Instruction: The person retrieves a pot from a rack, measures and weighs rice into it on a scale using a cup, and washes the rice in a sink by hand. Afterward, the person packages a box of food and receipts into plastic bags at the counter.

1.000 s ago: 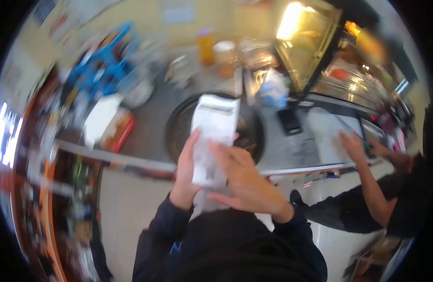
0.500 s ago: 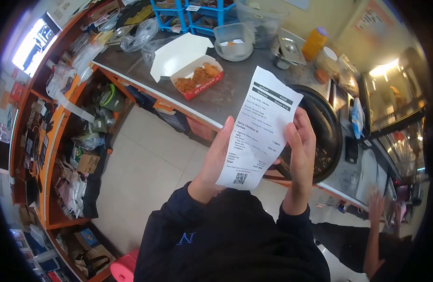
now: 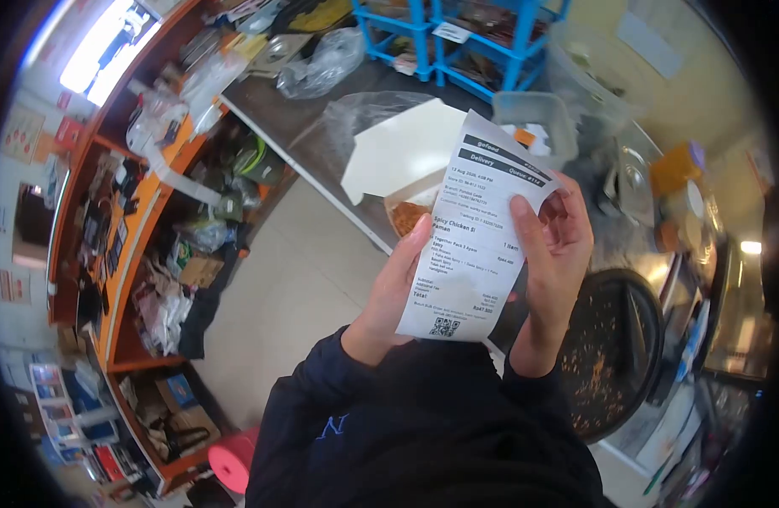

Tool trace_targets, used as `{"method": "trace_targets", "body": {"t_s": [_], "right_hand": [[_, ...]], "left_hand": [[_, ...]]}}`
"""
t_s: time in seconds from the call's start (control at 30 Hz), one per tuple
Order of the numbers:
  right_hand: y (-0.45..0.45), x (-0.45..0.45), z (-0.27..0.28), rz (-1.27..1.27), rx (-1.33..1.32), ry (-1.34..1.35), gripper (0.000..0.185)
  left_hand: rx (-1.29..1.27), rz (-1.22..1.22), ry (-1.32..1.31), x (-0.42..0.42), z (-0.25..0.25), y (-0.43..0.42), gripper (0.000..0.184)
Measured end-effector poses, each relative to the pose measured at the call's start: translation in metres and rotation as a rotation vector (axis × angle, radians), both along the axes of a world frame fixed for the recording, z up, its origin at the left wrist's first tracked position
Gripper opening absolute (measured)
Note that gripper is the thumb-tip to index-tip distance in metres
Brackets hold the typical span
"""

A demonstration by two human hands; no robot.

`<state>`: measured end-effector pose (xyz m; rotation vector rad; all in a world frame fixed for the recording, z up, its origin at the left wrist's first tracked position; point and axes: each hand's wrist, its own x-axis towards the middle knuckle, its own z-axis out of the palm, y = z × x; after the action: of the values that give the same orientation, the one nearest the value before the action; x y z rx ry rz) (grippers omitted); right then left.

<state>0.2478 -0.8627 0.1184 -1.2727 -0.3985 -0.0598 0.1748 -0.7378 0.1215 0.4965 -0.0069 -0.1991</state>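
Broadly, largest first: one workroom, its pale tiled floor (image 3: 279,313) running through the middle left of the frame. Along the left, curved orange shelving (image 3: 112,339), crowded with packets, bags and bundles.

Dark counter (image 3: 275,118), slanting from upper left towards lower right, with a pale front edge. One dark jacket (image 3: 423,415), worn by the person, filling the bottom centre. Blue tiered rack (image 3: 523,42), top centre, at the back of the counter, presumably set there to leave the front side for work.

Round black tray (image 3: 639,339), right of centre, scattered with light bits; probably near the counter's front edge for easy reach. Takeaway box (image 3: 398,152), centre, white lid folded back, seemingly to leave its contents accessible; its lower right part is hidden by paper.

Printed receipt (image 3: 474,237), centre, raised in front of the counter, print towards the wearer. Left hand (image 3: 393,284), pinching its lower left edge, thumb in front; right hand (image 3: 550,262), gripping the upper right edge, thumb in front, fingers curled behind. Holding limp paper by opposite edges likely keeps it spread and most lines uncovered.

Yellow bottle (image 3: 677,169), upper right. Browned food (image 3: 410,218), partly visible inside the box. QR code (image 3: 444,328), at the slip's foot.
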Motion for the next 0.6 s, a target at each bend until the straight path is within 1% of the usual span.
{"method": "trace_targets", "body": {"t_s": [0.03, 0.13, 0.2, 0.3, 0.43, 0.53, 0.6], "right_hand": [[0.009, 0.005, 0.003, 0.020, -0.015, 0.004, 0.029], [0.040, 0.014, 0.007, 0.043, 0.001, 0.034, 0.029], [0.048, 0.020, 0.007, 0.039, 0.011, 0.014, 0.029], [0.097, 0.042, 0.006, 0.015, -0.018, -0.002, 0.029], [0.135, 0.054, 0.001, -0.126, -0.092, -0.011, 0.030], [0.174, 0.060, -0.009, -0.284, -0.135, 0.007, 0.031], [0.201, 0.059, -0.002, -0.325, -0.138, 0.010, 0.031]], "left_hand": [[0.021, 0.029, -0.003, 0.002, 0.000, 0.008, 0.056], [-0.040, 0.065, 0.010, 0.009, -0.001, 0.033, 0.055], [0.014, 0.067, 0.008, 0.016, -0.003, 0.040, 0.056], [0.040, 0.047, 0.020, 0.040, -0.003, 0.090, 0.056], [0.025, -0.112, -0.005, 0.068, -0.014, 0.143, 0.053], [0.088, -0.191, 0.014, 0.087, -0.013, 0.190, 0.051], [0.051, -0.274, 0.023, 0.097, -0.015, 0.219, 0.051]]}}
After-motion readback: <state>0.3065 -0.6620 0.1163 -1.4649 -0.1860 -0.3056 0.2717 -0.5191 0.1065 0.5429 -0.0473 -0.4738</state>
